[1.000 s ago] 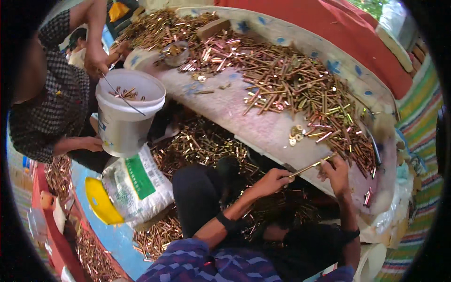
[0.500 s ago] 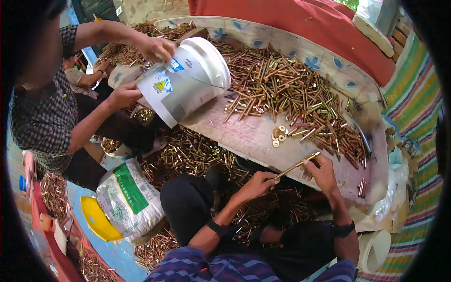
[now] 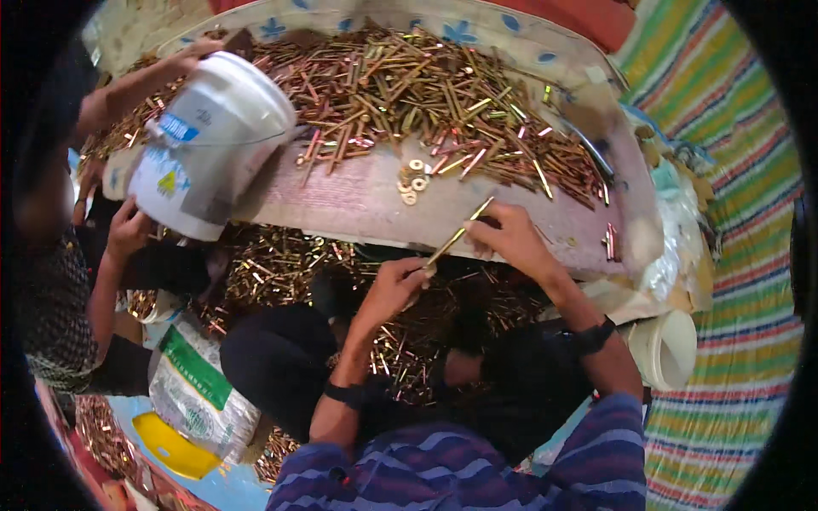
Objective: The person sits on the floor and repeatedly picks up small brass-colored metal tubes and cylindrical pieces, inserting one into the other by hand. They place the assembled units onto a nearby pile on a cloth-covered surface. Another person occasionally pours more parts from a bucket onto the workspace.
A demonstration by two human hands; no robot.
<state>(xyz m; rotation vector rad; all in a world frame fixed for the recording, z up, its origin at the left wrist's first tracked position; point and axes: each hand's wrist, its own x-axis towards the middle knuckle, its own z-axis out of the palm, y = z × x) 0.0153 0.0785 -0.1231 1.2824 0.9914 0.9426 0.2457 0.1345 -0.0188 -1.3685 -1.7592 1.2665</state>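
Between my hands a slim gold-coloured metal rod (image 3: 454, 238) slants up to the right, just off the near edge of the worktable. My left hand (image 3: 394, 288) pinches its lower end; whether a small part sits there is hidden by the fingers. Closer to the upper end, my right hand (image 3: 514, 243) has thumb and fingers closed on the rod, whose tip sticks out past them. Beyond my hands, several gold-coloured washers (image 3: 412, 182) lie loose on the pale tabletop (image 3: 341, 203). Behind them spreads a large heap of similar metal rods (image 3: 426, 89).
At left another person tilts a white bucket (image 3: 213, 145) over the table with both hands. A printed sack (image 3: 204, 375) and a yellow plastic piece (image 3: 175, 447) lie lower left. More rods (image 3: 264, 277) cover the floor beneath the table. A white tub (image 3: 665, 349) stands right.
My view has shifted, so the table sits higher and further left in it. The rod stands steeper between my hands. The other person's upper hand has moved to the bucket's rim.
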